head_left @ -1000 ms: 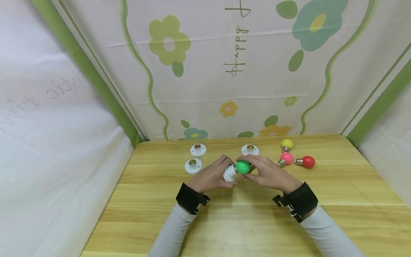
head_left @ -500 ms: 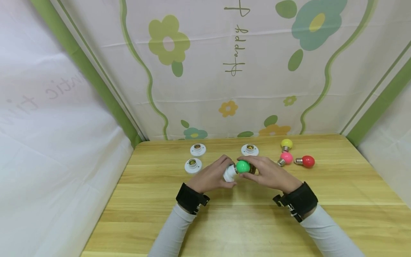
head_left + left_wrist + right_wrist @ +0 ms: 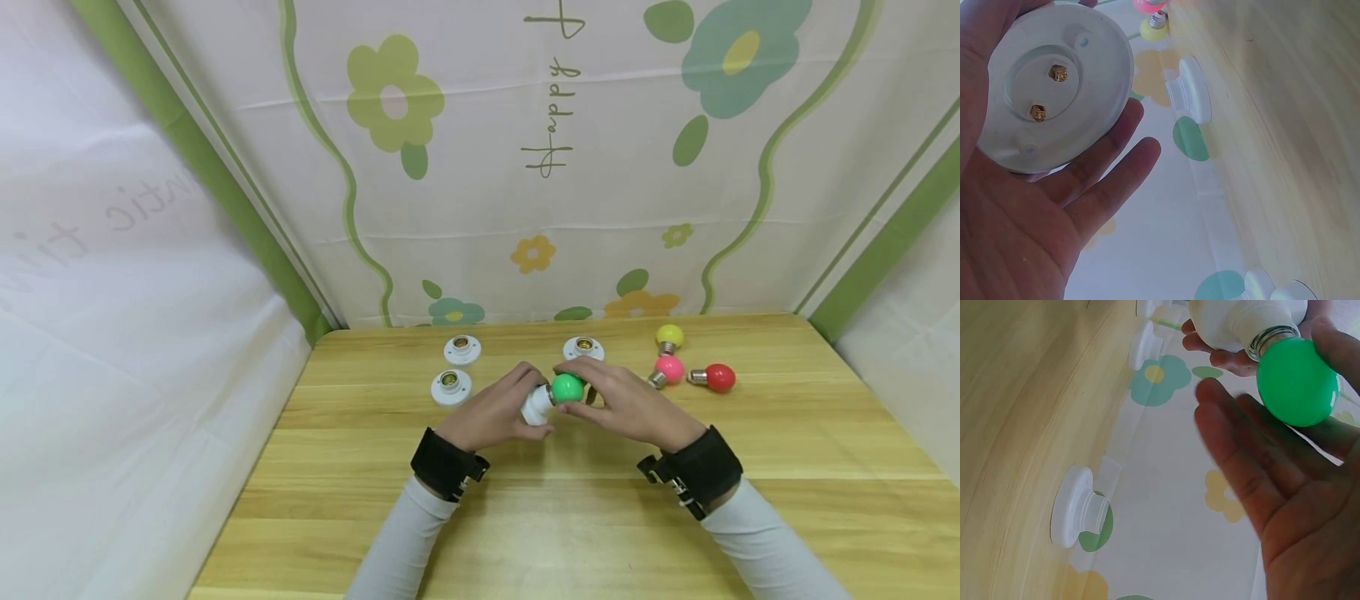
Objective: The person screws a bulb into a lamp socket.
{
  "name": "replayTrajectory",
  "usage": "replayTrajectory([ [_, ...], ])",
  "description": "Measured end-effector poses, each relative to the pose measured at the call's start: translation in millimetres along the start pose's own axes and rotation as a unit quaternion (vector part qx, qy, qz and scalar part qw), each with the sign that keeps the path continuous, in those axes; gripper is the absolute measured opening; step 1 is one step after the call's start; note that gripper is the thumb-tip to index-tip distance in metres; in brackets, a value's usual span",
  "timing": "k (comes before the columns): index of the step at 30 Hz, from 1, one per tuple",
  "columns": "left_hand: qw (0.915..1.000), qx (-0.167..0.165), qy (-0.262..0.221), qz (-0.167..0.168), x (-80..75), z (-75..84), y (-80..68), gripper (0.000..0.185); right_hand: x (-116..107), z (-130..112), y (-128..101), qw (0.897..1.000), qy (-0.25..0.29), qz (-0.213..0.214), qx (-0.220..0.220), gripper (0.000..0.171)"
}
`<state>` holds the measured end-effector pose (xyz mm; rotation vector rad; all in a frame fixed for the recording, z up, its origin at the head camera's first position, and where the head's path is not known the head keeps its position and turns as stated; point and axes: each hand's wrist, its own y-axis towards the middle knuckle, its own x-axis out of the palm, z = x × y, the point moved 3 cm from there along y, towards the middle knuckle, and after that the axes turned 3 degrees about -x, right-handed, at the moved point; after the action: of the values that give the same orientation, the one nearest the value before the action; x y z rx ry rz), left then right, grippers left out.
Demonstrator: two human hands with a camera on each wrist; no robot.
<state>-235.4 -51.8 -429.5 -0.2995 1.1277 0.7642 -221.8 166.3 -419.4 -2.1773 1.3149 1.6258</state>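
My left hand (image 3: 491,410) grips a white lamp holder (image 3: 535,406) tilted on its side above the table. The round underside of that lamp holder (image 3: 1097,87), with two brass screws, faces the left wrist view. A green light bulb (image 3: 567,388) points its base into the socket. Thumb and fingers of my right hand (image 3: 626,404) pinch the round glass. Some bare metal thread shows between the green bulb (image 3: 1297,381) and the white socket in the right wrist view. The other fingers of my right hand are stretched out beside the bulb.
Two white lamp holders (image 3: 452,387) stand left of the hands, and another lamp holder (image 3: 583,350) stands behind them. A yellow bulb (image 3: 670,337), a pink bulb (image 3: 670,369) and a red bulb (image 3: 721,378) lie at the right on the wooden table (image 3: 570,533). Flowered fabric hangs behind.
The right hand's fingers have shifted slightly around the green bulb, the upper ones now a little higher. The left hand and the lamp holder have stayed in place.
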Motion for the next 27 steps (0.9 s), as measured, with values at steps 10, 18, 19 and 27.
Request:
replayTrajectory([
  [10, 1.0, 0.006, -0.002, 0.003, -0.9, -0.7, -0.7, 0.053, -1.1, -0.5, 1.8, 0.996, 0.019, 0.025, -0.081, 0.05],
  [18, 0.9999, 0.007, -0.009, 0.002, -1.5, 0.1, -0.7, 0.051, -1.4, -1.4, 1.5, 0.996, 0.03, 0.026, -0.085, 0.055],
  [19, 0.9999, 0.006, -0.008, 0.002, -1.6, 0.2, -0.7, 0.051, -1.4, -1.4, 1.2, 0.996, 0.029, 0.027, -0.084, 0.055],
  [27, 1.0, 0.001, -0.007, -0.004, -1.9, 0.7, -0.4, 0.052, -1.3, 0.3, -0.3, 0.998, 0.019, 0.019, -0.052, 0.056],
])
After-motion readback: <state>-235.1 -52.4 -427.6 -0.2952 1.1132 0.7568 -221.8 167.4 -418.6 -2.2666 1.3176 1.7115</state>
